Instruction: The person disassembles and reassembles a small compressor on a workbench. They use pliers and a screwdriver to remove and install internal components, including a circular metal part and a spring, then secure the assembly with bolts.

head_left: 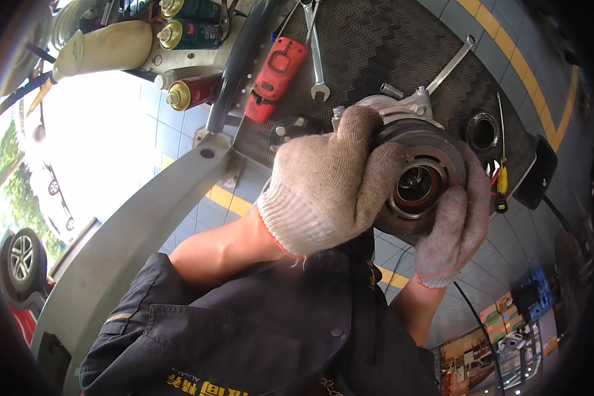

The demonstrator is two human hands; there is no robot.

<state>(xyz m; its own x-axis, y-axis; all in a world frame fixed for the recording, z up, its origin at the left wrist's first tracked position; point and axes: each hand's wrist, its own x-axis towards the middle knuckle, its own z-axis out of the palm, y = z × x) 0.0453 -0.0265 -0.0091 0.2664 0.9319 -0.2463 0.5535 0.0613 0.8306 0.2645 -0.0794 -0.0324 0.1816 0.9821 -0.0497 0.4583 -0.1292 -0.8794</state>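
Both my hands wear knitted off-white gloves, soiled grey at the fingers. Between them is a dark round pulley (435, 148) on a silvery metal housing (393, 105) that looks like an air-conditioning compressor. The pulley's open centre faces me and shows a reddish ring inside a bright metal rim. My left hand (327, 178) is closed on its left side, thumb and forefinger along the rim. Around the right and lower right edge curl the fingers of my right hand (457, 214). The housing's far end rests over a black ribbed mat (376, 49); its underside is hidden.
On the mat lie a combination wrench (317, 59), a red handheld tool (276, 76), another wrench (451, 66), a black ring (482, 130) and a yellow-handled screwdriver (502, 178). A dark round plate (294, 131) sits left. Spray cans (191, 92) stand beyond a grey lift arm (138, 218).
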